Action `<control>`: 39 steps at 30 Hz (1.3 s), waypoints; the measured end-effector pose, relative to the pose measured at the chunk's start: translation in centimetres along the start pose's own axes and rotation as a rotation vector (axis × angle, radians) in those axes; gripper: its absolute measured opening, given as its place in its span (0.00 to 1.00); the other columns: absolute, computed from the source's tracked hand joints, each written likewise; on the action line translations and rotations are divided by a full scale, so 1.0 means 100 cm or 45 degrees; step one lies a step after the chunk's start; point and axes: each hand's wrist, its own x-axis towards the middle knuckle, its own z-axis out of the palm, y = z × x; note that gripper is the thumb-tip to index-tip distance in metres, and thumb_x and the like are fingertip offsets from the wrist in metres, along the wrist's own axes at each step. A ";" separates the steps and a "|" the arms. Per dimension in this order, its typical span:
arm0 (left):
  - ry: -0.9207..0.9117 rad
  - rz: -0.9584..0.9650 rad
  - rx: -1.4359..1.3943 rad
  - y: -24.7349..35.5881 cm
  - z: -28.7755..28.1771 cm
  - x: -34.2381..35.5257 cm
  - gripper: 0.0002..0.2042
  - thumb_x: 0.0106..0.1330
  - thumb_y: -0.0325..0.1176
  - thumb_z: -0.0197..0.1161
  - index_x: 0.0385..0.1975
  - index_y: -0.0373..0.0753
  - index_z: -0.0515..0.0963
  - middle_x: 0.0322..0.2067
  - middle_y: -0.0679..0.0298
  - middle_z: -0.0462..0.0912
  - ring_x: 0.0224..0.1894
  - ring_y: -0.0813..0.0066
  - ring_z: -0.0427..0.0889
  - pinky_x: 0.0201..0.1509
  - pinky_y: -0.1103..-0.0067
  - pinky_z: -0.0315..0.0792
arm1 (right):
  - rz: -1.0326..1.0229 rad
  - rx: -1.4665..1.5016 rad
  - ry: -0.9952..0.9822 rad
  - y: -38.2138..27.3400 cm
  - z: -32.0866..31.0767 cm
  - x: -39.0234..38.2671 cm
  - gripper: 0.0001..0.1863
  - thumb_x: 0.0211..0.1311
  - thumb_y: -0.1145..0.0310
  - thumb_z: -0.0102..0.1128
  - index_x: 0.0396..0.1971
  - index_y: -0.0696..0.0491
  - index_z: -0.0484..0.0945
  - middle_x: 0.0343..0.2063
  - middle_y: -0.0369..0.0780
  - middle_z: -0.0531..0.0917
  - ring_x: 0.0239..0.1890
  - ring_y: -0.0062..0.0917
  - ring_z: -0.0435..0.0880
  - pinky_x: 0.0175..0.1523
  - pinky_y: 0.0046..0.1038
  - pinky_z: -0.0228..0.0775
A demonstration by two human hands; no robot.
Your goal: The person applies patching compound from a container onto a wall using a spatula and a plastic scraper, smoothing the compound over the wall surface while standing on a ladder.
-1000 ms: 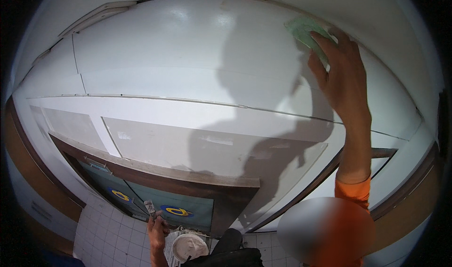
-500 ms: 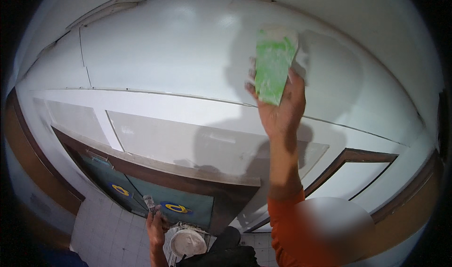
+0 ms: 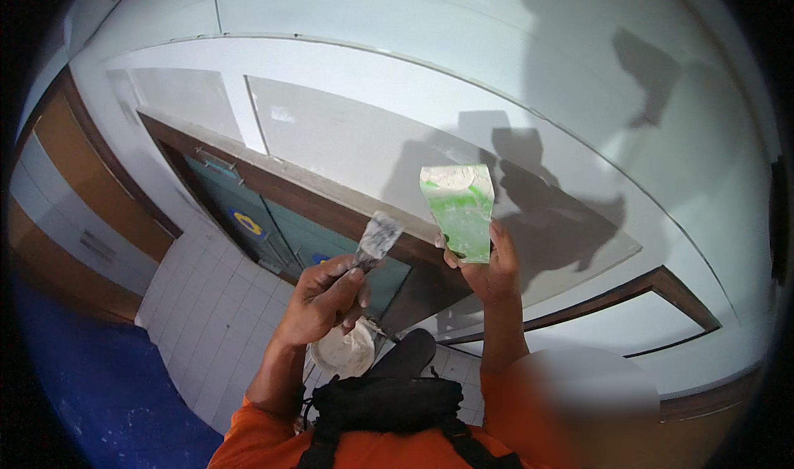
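In my left hand (image 3: 324,299), fingers closed round its handle, is a putty knife (image 3: 380,235) with a blade smeared in pale putty. My right hand (image 3: 495,272) grips the lower end of a green flat spreader (image 3: 461,218), thumb along its right edge. Cream putty (image 3: 455,177) lies thick across the spreader's top end. The two tools are held up side by side, apart from each other and from the wall. Below my left hand stands a round bucket (image 3: 321,365) with pale putty in it, partly hidden by the hand.
Ahead is a white wall (image 3: 397,26) with a grey recessed panel (image 3: 331,122) above a brown-framed doorway (image 3: 273,179). A second brown frame (image 3: 662,283) is at right. Blue sheeting (image 3: 107,378) covers the lower left, beside floor tiles (image 3: 207,303). A black bag (image 3: 401,403) hangs at my waist.
My right hand has come down from the upper wall with the green spreader. My left hand has risen with the putty knife toward it. The view has tilted downward.
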 end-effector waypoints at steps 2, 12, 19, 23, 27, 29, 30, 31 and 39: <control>-0.053 0.001 0.024 0.004 -0.001 0.002 0.14 0.84 0.32 0.49 0.54 0.31 0.80 0.27 0.66 0.78 0.16 0.85 0.70 0.19 0.84 0.64 | 0.059 0.162 0.098 0.006 0.012 -0.004 0.29 0.78 0.52 0.43 0.62 0.62 0.74 0.48 0.51 0.85 0.42 0.33 0.84 0.38 0.33 0.72; -0.006 -0.067 0.094 0.008 0.002 0.008 0.14 0.83 0.36 0.53 0.49 0.32 0.81 0.24 0.69 0.77 0.16 0.87 0.70 0.17 0.85 0.62 | 0.069 0.186 -0.040 0.025 0.001 -0.022 0.31 0.74 0.53 0.50 0.60 0.68 0.74 0.50 0.57 0.84 0.43 0.37 0.85 0.34 0.32 0.73; -0.103 -0.098 0.171 0.018 -0.006 0.008 0.14 0.83 0.37 0.55 0.36 0.35 0.80 0.22 0.71 0.75 0.16 0.89 0.68 0.19 0.85 0.61 | 0.113 0.167 0.040 0.019 0.008 -0.029 0.23 0.74 0.58 0.56 0.47 0.66 0.83 0.38 0.49 0.88 0.30 0.25 0.80 0.34 0.26 0.69; -0.194 -0.085 0.260 0.019 -0.013 0.011 0.12 0.82 0.35 0.56 0.37 0.35 0.80 0.23 0.70 0.78 0.17 0.88 0.69 0.17 0.84 0.61 | 0.126 0.004 0.027 0.024 0.006 -0.035 0.22 0.76 0.57 0.58 0.43 0.65 0.86 0.37 0.46 0.89 0.30 0.22 0.79 0.33 0.25 0.69; -0.228 -0.102 0.307 0.026 -0.009 0.014 0.14 0.82 0.36 0.56 0.35 0.35 0.80 0.22 0.71 0.77 0.17 0.88 0.69 0.18 0.85 0.61 | 0.083 -0.147 0.005 0.030 0.005 -0.037 0.23 0.78 0.55 0.57 0.44 0.62 0.87 0.37 0.43 0.89 0.31 0.18 0.79 0.34 0.24 0.70; -0.278 -0.110 0.311 0.024 -0.011 0.015 0.14 0.81 0.37 0.56 0.35 0.35 0.81 0.22 0.70 0.78 0.16 0.87 0.69 0.17 0.84 0.60 | 0.128 -0.315 -0.035 0.029 0.005 -0.036 0.22 0.78 0.56 0.57 0.46 0.61 0.87 0.36 0.43 0.89 0.32 0.18 0.80 0.35 0.23 0.71; -0.314 -0.116 0.297 0.023 -0.012 0.015 0.14 0.81 0.37 0.57 0.34 0.35 0.81 0.22 0.70 0.78 0.16 0.86 0.69 0.17 0.84 0.60 | 0.150 -0.399 -0.055 0.029 0.005 -0.035 0.21 0.78 0.56 0.57 0.46 0.61 0.87 0.36 0.42 0.89 0.33 0.18 0.81 0.35 0.23 0.71; -0.357 -0.122 0.281 0.023 -0.012 0.016 0.15 0.81 0.37 0.57 0.33 0.35 0.81 0.22 0.70 0.78 0.16 0.86 0.68 0.17 0.84 0.60 | 0.161 -0.332 -0.005 0.034 0.002 -0.036 0.22 0.77 0.55 0.57 0.48 0.61 0.86 0.37 0.43 0.89 0.33 0.19 0.82 0.35 0.23 0.72; -0.261 -0.132 0.169 0.003 -0.022 0.018 0.14 0.82 0.37 0.54 0.37 0.35 0.82 0.20 0.70 0.76 0.15 0.88 0.67 0.16 0.85 0.60 | 0.273 0.328 0.163 0.045 0.002 -0.040 0.35 0.72 0.45 0.58 0.58 0.65 0.78 0.45 0.47 0.87 0.40 0.29 0.87 0.38 0.27 0.77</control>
